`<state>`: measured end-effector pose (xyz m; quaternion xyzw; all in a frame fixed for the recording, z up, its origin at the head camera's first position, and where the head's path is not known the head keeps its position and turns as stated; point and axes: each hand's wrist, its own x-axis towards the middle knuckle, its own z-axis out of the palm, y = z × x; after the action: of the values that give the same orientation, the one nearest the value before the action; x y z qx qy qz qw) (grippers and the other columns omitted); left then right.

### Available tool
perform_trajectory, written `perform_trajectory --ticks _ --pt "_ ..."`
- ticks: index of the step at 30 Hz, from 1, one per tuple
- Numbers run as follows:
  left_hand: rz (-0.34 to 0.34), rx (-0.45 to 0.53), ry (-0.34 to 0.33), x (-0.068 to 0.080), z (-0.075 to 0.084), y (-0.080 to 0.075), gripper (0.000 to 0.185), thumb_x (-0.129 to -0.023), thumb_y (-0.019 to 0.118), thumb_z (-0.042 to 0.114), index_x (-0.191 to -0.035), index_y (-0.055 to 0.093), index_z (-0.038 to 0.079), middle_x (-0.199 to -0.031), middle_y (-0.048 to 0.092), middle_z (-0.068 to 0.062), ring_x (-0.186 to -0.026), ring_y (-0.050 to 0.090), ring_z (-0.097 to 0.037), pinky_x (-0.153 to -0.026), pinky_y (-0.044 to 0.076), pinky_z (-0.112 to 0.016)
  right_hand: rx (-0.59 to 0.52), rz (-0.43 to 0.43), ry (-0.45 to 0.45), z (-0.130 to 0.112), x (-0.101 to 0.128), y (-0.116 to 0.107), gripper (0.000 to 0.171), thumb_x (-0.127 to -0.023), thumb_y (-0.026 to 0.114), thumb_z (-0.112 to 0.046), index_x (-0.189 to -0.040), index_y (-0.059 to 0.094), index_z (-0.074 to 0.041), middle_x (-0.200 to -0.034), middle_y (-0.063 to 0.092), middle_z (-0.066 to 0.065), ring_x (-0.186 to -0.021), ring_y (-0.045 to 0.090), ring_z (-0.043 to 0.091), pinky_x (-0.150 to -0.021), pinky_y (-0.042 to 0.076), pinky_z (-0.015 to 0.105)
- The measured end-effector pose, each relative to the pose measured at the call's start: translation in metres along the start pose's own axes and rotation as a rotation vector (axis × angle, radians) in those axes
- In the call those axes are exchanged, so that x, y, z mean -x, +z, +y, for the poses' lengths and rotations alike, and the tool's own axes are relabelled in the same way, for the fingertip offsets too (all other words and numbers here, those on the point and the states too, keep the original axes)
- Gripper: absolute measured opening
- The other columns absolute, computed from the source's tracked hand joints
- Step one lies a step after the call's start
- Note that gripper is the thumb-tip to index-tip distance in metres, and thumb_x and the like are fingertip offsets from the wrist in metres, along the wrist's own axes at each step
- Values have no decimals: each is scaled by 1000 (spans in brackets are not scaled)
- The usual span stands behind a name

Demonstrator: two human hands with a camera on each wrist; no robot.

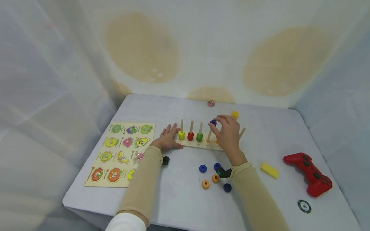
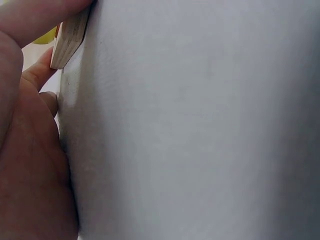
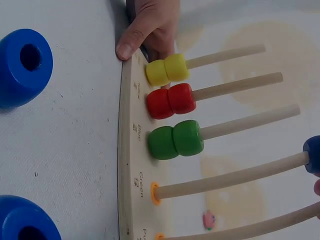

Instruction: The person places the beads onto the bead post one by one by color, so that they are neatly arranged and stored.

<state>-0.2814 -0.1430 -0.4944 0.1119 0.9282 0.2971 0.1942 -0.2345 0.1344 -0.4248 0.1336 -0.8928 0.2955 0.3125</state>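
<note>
A wooden peg board (image 1: pixel 199 145) stands mid-table, with pairs of yellow (image 3: pixel 167 70), red (image 3: pixel 171 101) and green beads (image 3: pixel 176 140) on its first three pegs. My left hand (image 1: pixel 167 139) grips the board's left end, thumb at the front edge and fingers behind. Between thumb and fingertips, my right hand (image 1: pixel 229 136) pinches a blue bead (image 1: pixel 213 122) at the tip of the fourth peg (image 3: pixel 230 176). The right wrist view shows that bead (image 3: pixel 312 154) around the peg's tip, partly cut off. My right hand hides the board's right part in the head view.
Loose blue beads (image 1: pixel 203 168) and orange beads (image 1: pixel 205 184) lie in front of the board. A fruit puzzle board (image 1: pixel 119 157) is at left. On the right are a yellow block (image 1: pixel 269 170), a red game controller (image 1: pixel 307 173) and a round chip (image 1: pixel 304 206). Another yellow block (image 1: pixel 235 114) sits behind.
</note>
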Motion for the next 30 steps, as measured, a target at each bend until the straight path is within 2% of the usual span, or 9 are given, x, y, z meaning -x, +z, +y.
perform_trajectory --ticks 5,9,12,16,21,25,27,30 --pt "-11 -11 5 0 1 1 97 -82 83 40 -161 30 22 -174 -8 -1 -160 -15 -26 -131 -7 -47 -24 28 31 5 4 -6 35 -94 75 -29 -117 73 -4 -123 69 17 -120 58 40 -104 41 61" --pt "-13 -13 7 1 0 0 97 -82 83 40 -161 29 22 -174 -8 0 -160 -16 -26 -131 -8 -48 -88 86 36 8 6 -16 28 -97 70 -24 -115 73 -2 -121 69 19 -119 57 43 -101 39 62" --pt "-12 -13 7 2 0 0 97 -82 82 41 -161 29 21 -174 -9 0 -160 -16 -26 -131 -9 -47 -123 105 48 10 11 -24 26 -98 68 -23 -112 73 -1 -120 69 19 -121 56 43 -104 37 62" --pt "-17 -14 13 1 -1 0 97 -83 82 41 -161 29 21 -174 -9 -1 -160 -17 -26 -131 -9 -47 -138 97 81 12 23 -31 23 -99 67 -20 -110 73 -1 -121 69 20 -123 55 43 -107 36 62" --pt "-11 -20 14 1 -3 1 97 -82 83 41 -161 29 22 -174 -8 -1 -160 -16 -26 -131 -8 -48 -106 61 91 16 49 -29 22 -99 66 -18 -112 73 -2 -124 67 18 -126 53 42 -109 36 62" --pt "-16 -15 24 1 -2 1 97 -83 83 40 -161 30 20 -174 -8 -2 -160 -16 -26 -131 -9 -47 -124 -44 111 16 85 -29 24 -98 67 -16 -118 70 -4 -135 62 17 -133 48 42 -111 33 63" --pt "-23 -19 25 1 -3 1 97 -83 82 41 -161 29 20 -174 -8 -2 -160 -16 -26 -131 -10 -47 -150 -149 135 15 107 -32 29 -96 69 -16 -123 68 -6 -142 57 17 -137 43 43 -112 30 66" --pt "-19 -23 28 0 -3 -2 97 -82 82 40 -161 29 20 -174 -9 -3 -160 -16 -26 -131 -10 -46 -155 -341 188 15 134 -43 46 -92 75 -19 -134 61 -9 -152 46 18 -142 34 45 -112 24 72"
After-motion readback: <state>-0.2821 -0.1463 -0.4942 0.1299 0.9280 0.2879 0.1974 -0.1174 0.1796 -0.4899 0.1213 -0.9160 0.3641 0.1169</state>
